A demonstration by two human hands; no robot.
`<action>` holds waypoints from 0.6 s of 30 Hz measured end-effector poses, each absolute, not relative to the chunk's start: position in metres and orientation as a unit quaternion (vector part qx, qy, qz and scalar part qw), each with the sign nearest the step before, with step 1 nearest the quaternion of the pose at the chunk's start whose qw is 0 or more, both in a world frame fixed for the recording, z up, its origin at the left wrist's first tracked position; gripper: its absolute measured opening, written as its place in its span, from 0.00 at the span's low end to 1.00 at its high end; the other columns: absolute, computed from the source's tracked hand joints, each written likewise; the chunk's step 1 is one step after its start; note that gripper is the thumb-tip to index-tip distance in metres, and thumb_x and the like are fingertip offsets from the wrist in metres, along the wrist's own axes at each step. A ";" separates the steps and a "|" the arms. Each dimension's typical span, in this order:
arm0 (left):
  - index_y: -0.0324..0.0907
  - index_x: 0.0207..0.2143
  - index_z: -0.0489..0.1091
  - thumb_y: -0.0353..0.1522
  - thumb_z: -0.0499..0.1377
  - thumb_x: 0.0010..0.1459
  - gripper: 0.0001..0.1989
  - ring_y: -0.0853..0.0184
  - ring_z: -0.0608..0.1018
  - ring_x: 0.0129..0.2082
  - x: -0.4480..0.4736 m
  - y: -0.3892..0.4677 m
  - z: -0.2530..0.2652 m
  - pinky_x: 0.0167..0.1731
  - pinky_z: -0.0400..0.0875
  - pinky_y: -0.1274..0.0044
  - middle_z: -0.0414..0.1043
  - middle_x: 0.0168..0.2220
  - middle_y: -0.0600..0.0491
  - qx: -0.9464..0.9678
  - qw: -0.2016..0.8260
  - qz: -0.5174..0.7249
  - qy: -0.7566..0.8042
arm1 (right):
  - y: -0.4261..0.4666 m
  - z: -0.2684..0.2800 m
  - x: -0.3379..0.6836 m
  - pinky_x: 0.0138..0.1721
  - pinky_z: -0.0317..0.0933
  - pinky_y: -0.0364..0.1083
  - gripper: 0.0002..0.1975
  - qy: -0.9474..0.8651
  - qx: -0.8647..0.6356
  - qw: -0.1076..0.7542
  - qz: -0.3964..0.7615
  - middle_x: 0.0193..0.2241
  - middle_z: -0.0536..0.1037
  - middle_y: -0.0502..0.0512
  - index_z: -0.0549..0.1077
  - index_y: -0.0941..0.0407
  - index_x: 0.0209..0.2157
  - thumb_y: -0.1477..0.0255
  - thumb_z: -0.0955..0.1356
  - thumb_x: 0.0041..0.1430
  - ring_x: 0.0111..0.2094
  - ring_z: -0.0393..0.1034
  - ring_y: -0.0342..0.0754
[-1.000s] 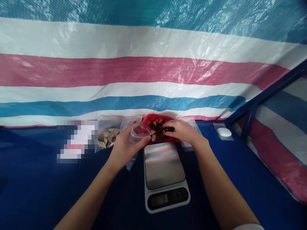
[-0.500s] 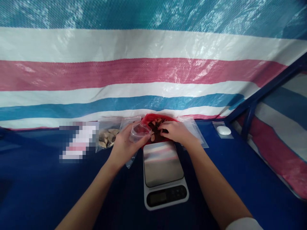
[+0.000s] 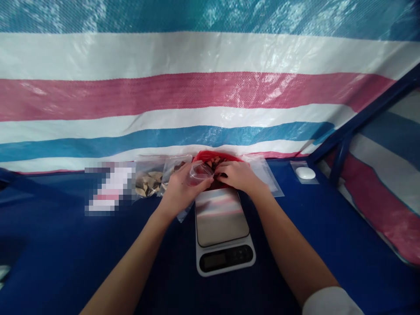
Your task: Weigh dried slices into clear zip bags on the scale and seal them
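Note:
My left hand (image 3: 183, 186) is closed around a clear plastic cup (image 3: 199, 173), held tilted at the left side of an open red bag (image 3: 201, 155). Inside the bag lie brown dried pieces (image 3: 215, 162). My right hand (image 3: 238, 176) reaches into the bag from the right, its fingers bent together close to the cup's rim. What those fingertips hold, if anything, is hidden. Just in front of the bag, a white kitchen scale (image 3: 223, 218) with a shiny metal plate lies below both hands. Nothing rests on the plate, and its display looks dark.
Clear zip bags of pale brown dried slices (image 3: 149, 183) lie left of the bag, beside a blurred-out paper (image 3: 114, 188). Flat clear bags (image 3: 267, 177) lie right. Farther right, a white oval object (image 3: 306, 173) rests on a small bag. A striped tarp (image 3: 210, 92) rises behind.
My left hand has moved the cup right, closer to my right hand, over the red bag. My right hand stays in the bag's mouth. The whole view has shifted slightly.

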State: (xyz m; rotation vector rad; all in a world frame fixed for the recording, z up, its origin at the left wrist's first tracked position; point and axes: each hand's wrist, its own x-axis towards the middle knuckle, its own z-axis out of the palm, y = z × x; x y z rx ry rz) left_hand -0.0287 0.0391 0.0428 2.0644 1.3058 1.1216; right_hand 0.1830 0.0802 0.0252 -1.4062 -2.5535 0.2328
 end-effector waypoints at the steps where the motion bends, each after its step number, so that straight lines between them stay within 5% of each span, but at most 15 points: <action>1: 0.44 0.52 0.73 0.44 0.66 0.56 0.24 0.54 0.80 0.47 -0.030 0.039 0.043 0.52 0.74 0.63 0.79 0.47 0.48 0.745 0.231 0.406 0.475 | 0.080 0.025 0.182 0.45 0.66 0.47 0.11 -0.869 -0.477 0.105 0.075 0.48 0.82 0.52 0.81 0.50 0.44 0.68 0.67 0.65 0.49 0.75 0.52; 11: 0.45 0.52 0.73 0.45 0.66 0.55 0.24 0.54 0.80 0.48 -0.035 0.040 0.043 0.53 0.73 0.63 0.79 0.48 0.48 0.722 0.268 0.416 0.483 | 0.077 0.028 0.180 0.38 0.64 0.46 0.13 -0.853 -0.510 0.098 0.046 0.45 0.83 0.51 0.82 0.48 0.43 0.67 0.65 0.66 0.45 0.77 0.52; 18: 0.45 0.51 0.73 0.44 0.66 0.56 0.23 0.55 0.80 0.46 -0.037 0.042 0.041 0.52 0.74 0.62 0.79 0.46 0.49 0.725 0.276 0.420 0.471 | 0.084 0.023 0.186 0.45 0.68 0.47 0.11 -0.826 -0.526 0.171 0.104 0.43 0.84 0.52 0.83 0.49 0.43 0.67 0.68 0.64 0.43 0.78 0.52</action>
